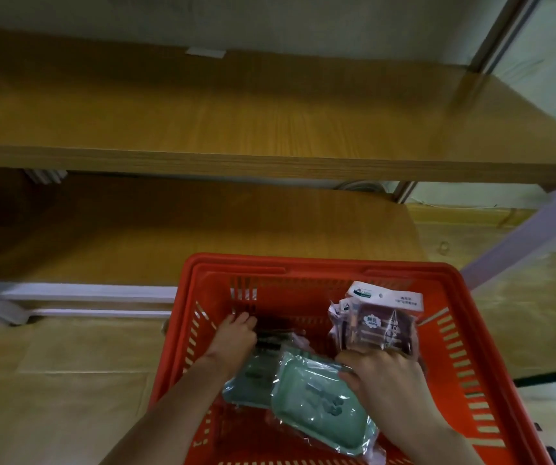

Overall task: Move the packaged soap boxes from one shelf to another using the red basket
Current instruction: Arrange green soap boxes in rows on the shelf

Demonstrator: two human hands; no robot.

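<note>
Packs sit in basket [303, 263] on floor. Left grip [236, 333] clutches dark pack [271, 334]; right grip [383, 374] over brown pack [380, 327], hold unclear. Best lift one per grip, clear rim, up to shelf [269, 129].

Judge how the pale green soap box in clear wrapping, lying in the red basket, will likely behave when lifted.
The pale green soap box looks moulded and rigid, so it should hold its shape. Its glossy clear wrapper may feel slippery, and the loose edges will probably crinkle. Flat-lying, it seems unlikely to roll.
</note>
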